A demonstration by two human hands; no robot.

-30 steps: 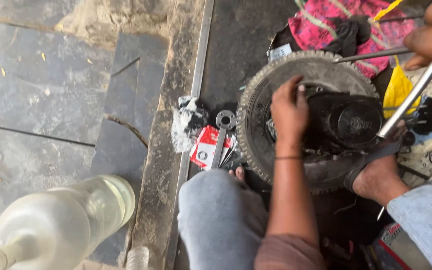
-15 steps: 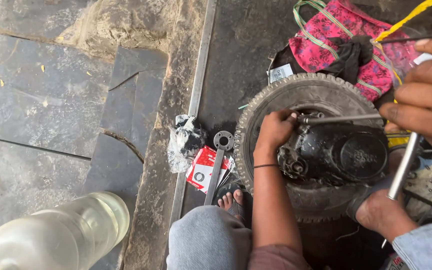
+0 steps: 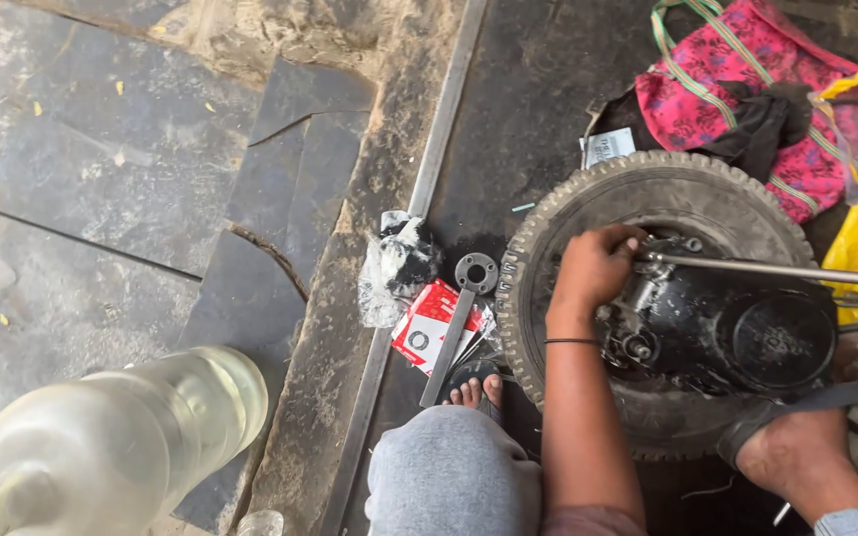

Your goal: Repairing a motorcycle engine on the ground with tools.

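Shifted from the engine's top edge to the rod's near end, left hand point(image 3: 596, 270) now curled in a closed grip on the long metal rod point(image 3: 747, 266) across the black engine point(image 3: 737, 333) inside the tyre point(image 3: 558, 233); right hand point(image 3: 796, 452) at the tyre's lower rim, grip unclear.

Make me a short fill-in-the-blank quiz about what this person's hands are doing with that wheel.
1. The left hand grips the end of a long metal ____ laid across the engine.
2. The engine sits inside a knobby black ____.
3. Behind the wheel lies a bag coloured ____.
4. At bottom left stands a clear plastic ____.

Missing words: rod; tyre; pink; bottle
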